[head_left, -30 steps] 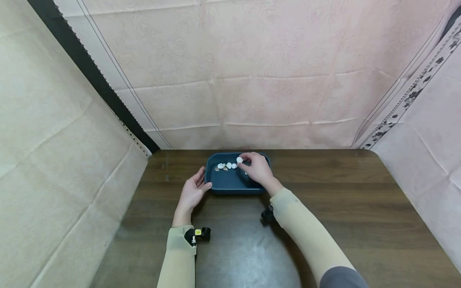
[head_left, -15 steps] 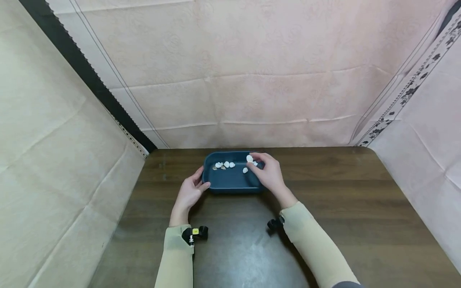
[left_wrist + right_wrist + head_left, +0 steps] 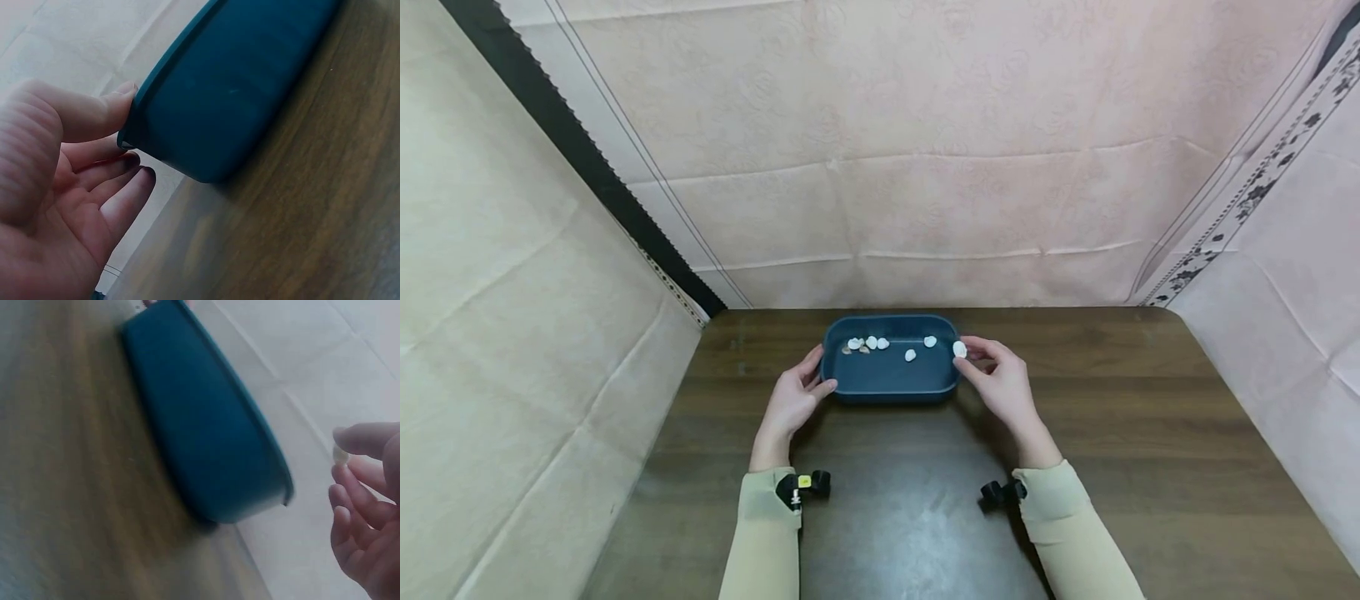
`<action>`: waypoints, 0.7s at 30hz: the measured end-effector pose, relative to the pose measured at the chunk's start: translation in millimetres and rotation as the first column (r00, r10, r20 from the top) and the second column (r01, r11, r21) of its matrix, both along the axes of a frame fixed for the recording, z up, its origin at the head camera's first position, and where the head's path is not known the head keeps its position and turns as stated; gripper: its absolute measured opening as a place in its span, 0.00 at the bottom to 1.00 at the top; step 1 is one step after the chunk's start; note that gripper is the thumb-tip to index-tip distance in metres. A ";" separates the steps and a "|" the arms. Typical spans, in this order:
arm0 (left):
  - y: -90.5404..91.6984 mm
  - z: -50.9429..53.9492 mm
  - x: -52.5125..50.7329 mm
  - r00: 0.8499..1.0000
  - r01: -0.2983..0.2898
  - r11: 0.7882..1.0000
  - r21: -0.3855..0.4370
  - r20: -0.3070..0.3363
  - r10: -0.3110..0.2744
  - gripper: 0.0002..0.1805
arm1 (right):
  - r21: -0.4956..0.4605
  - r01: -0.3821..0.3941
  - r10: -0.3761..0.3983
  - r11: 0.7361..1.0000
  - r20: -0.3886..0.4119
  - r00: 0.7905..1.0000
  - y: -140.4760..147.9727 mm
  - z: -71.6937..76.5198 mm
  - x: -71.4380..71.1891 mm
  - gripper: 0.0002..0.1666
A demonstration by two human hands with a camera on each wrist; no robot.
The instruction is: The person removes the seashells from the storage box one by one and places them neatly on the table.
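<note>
A dark blue rectangular tray (image 3: 887, 392) stands on the table. My left hand (image 3: 794, 400) pinches its left end by the rim, thumb on one side and index finger beneath, as the left wrist view shows. At the tray's right end, my right hand (image 3: 1004, 385) pinches a small white shell (image 3: 960, 349) between thumb and fingertips. In the right wrist view that shell (image 3: 340, 455) is held apart from the tray. Inside the tray, several white shells (image 3: 872, 342) and small brownish ones (image 3: 864, 350) cluster left; two white shells (image 3: 930, 342) lie separately toward the right.
The brown wooden table (image 3: 1120, 433) extends around the tray. Pale cloth (image 3: 925, 167) hangs behind the table's far edge and along both sides. Each wrist carries a black camera (image 3: 992, 494).
My right hand has moved right with the white shell, from above the tray to its right end. Two white shells in the tray's right part are now uncovered. My left hand keeps its place.
</note>
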State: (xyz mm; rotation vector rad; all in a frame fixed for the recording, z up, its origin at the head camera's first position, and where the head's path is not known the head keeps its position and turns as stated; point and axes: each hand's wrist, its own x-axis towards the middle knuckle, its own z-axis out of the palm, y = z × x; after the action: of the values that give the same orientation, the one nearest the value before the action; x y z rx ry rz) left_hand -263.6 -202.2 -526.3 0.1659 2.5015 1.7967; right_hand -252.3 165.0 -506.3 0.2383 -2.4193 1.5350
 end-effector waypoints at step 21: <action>-2.7 0.3 0.7 1.000 0.024 1.000 -0.020 0.004 -0.024 0.40 | 0.103 -0.109 0.077 0.989 0.277 0.958 49.4 -13.7 -4.8 0.22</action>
State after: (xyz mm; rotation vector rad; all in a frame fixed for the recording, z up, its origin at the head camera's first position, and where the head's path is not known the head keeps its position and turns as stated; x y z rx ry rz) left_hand -263.0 -204.9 -526.1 0.1909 2.5033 1.7607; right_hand -257.1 214.4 -520.0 0.1763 -2.7532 1.5566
